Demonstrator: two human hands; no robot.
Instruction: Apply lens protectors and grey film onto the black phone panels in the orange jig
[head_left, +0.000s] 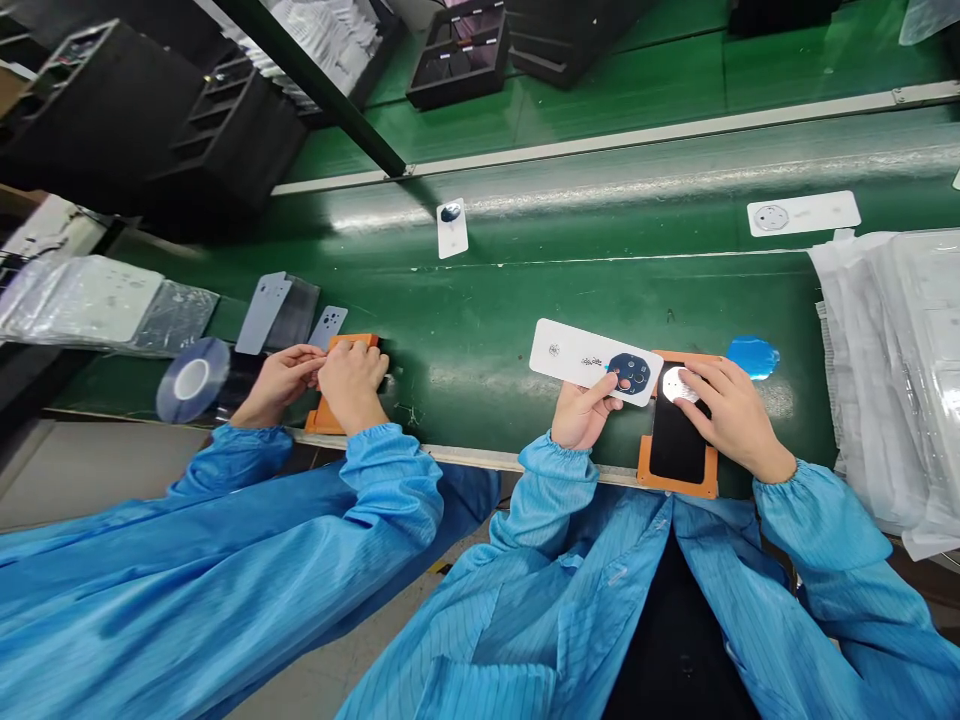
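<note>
Two orange fixtures [646, 460]; one white, dark-patched panel [574, 350], pinched by my left hand [581, 415]; one silvery disc [673, 384], my right hand [731, 410] touching, hold unclear.

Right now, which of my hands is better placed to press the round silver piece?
Probably the right hand: it touches the silver piece on the black panel, while the left hand holds the white card.
</note>
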